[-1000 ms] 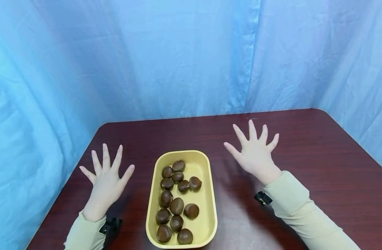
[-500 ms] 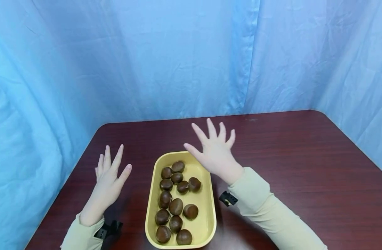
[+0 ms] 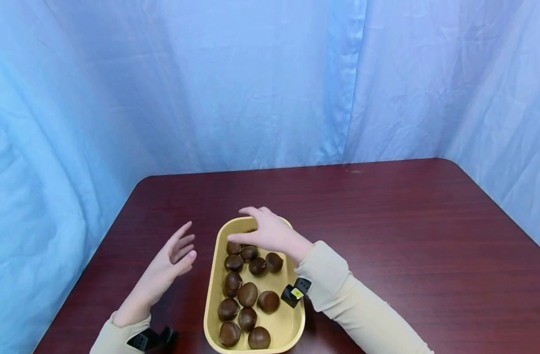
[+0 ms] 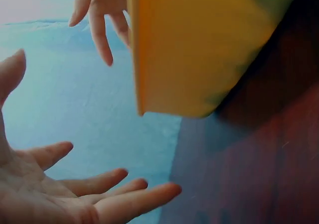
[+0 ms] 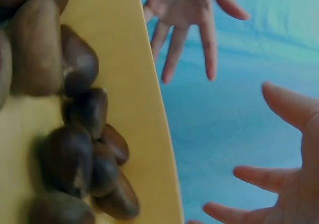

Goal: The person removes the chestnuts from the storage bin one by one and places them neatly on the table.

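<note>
A yellow rectangular tray (image 3: 280, 322) holds several brown chestnuts (image 3: 247, 294), most of them along its left side. Over the tray's far end hovers my right hand (image 3: 270, 235), thumb and fingers spread apart with nothing between them; it hides some of the far chestnuts. My left hand (image 3: 165, 268) is held left of the tray, palm turned towards it, fingers loosely extended and touching nothing. In the left wrist view the tray's outer wall (image 4: 199, 50) stands beyond the left fingers. The right wrist view shows chestnuts (image 5: 67, 154) inside the tray, close to the right hand (image 5: 294, 169).
The tray stands on a dark red-brown table (image 3: 384, 236) with rounded far corners. Blue curtains (image 3: 252, 88) hang behind the table and at both sides. A small black device is strapped at each wrist, by the light sleeves (image 3: 336, 275).
My right hand has moved left from beside the tray to above its far end, turning inward. The left hand has rotated its palm towards the tray, its fingers less spread. The chestnuts stay put.
</note>
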The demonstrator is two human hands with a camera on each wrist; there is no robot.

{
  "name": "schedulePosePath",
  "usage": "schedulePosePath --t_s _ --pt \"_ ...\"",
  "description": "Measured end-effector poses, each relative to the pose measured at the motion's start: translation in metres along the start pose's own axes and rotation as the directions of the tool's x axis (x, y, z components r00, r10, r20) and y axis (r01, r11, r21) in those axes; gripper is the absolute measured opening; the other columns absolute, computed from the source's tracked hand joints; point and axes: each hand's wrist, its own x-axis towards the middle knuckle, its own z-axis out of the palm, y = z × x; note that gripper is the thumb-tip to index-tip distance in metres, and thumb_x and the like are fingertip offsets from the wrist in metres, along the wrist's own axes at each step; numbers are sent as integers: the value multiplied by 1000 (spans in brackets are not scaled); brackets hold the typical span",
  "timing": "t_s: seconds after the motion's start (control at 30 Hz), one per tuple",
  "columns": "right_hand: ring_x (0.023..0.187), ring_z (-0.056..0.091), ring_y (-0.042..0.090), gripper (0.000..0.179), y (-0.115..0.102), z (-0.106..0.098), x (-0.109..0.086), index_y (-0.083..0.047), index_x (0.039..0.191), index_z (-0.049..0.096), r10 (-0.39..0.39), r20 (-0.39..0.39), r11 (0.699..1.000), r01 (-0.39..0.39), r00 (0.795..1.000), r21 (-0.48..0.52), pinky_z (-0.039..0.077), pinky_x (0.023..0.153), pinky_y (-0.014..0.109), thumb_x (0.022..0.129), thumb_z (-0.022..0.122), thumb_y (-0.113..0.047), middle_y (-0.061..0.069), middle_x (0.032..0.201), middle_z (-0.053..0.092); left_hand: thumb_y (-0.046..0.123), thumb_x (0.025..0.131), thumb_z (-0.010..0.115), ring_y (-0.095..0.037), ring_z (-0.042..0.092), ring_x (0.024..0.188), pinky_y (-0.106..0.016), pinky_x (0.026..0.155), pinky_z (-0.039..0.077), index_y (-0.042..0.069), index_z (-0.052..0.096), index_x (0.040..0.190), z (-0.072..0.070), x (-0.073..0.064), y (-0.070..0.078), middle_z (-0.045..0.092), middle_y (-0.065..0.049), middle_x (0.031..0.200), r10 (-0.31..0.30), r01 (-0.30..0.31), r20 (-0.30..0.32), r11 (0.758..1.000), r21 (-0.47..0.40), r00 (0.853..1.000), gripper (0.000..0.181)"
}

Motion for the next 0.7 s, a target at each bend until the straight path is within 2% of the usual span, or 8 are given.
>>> schedulePosePath --t_s 0.07,0.17,0.37,0.53,0.7 --pt "124 49 27 70 4 4 3 -16 140 46 -2 53 1000 1 999 18 42 100 42 82 68 -50 12 139 48 18 95 56 -48 27 136 -55 95 45 17 12 153 4 2 -4 22 -29 150 -19 24 58 997 -76 998 73" --pt "124 50 26 71 10 9 6 -10 138 48 -12 99 1000 10 995 19 42 101 41 81 71 -46 10 138 51 17 93 61 -48 28 135 -50 92 49 15 11 153 9 5 -9 23 -30 149 -42 60 129 988 -145 991 78" --pt "122 49 25 78 20 21 8 -8 136 49 13 98 998 -7 995 -56 43 99 38 73 79 -43 11 134 53 16 88 67 -48 32 133 -38 87 53 11 8 153 21 7 -17 25 -32 147 -21 69 233 977 -200 972 88" --pt "121 47 25 83 22 27 8 -9 137 49 39 92 995 -30 995 -93 43 98 38 69 83 -42 11 132 52 10 89 65 -43 42 126 -37 81 55 10 7 153 25 7 -22 27 -33 145 8 52 267 975 -217 964 86" --pt "116 50 22 81 23 32 14 -11 137 50 66 108 996 -58 992 -70 44 97 36 69 83 -40 11 132 49 6 90 62 -28 55 115 -38 77 56 7 7 152 24 7 -25 28 -35 143 17 57 274 964 -259 962 83"
